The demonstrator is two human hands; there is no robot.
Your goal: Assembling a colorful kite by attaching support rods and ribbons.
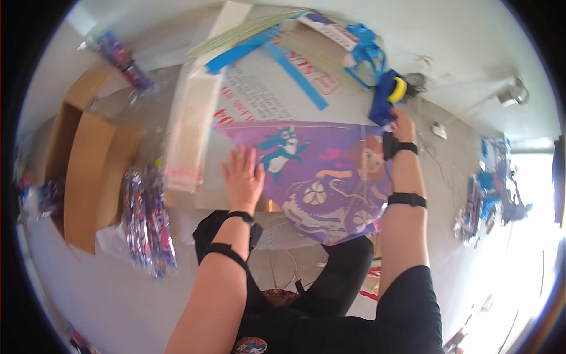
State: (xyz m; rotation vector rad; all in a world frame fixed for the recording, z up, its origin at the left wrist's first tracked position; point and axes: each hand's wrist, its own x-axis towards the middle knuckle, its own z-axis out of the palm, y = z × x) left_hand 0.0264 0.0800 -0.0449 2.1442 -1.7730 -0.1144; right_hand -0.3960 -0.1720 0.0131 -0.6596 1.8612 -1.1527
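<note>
Clock read from the sheet's middle. Worktop (342, 111) biggest: grey, printed in red and black, reaching up past 12. Purple sheet (339, 159) lies flat on its near part, cartoon figures printed on it, lower edge hanging over the person's lap. Carton (88, 177), brown, flaps open, at 9, well apart. Clear sleeves (191, 127) stacked at 10, along the worktop's left side. Shiny packs (147, 224) between 8 and 9, beside the carton. Thin pale rods (236, 40) bundled at 11, far edge. Left hand (242, 177) palm down at 9, across the sheet's left edge, fingers spread apart. Right hand (404, 127) at 2, by the sheet's upper right corner; fingers clamped on a blue tool (382, 106) with a yellow band, grip partly hidden. Blue ribbon (367, 50) looped at 1, just beyond the tool.
</note>
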